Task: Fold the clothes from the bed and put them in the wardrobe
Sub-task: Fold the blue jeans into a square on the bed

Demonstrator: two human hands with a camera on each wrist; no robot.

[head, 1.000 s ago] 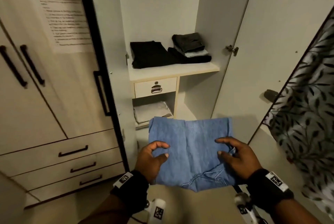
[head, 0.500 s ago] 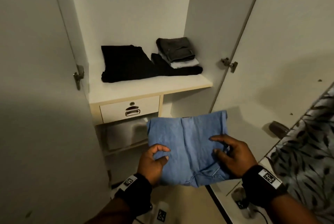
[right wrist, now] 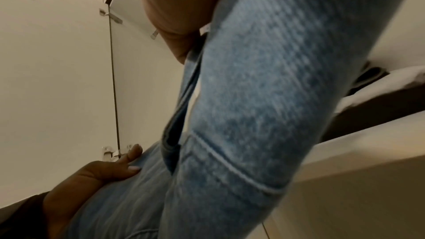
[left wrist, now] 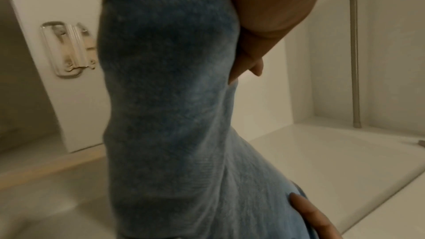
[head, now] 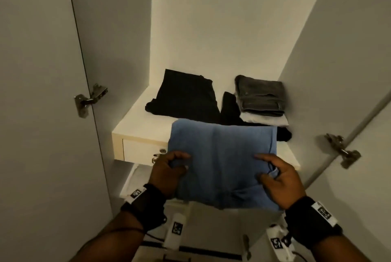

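Both hands, left (head: 167,174) and right (head: 277,179), pinched the folded light-blue denim jeans (head: 222,162) by its sides, level at the white wardrobe shelf (head: 135,123) edge; sliding it flat onto bare shelf would likely preserve the fold.

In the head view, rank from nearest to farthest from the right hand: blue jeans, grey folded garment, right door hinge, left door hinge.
1. blue jeans, gripped by the right hand.
2. right door hinge, to its right.
3. grey folded garment, atop the right-hand pile behind.
4. left door hinge, far left.
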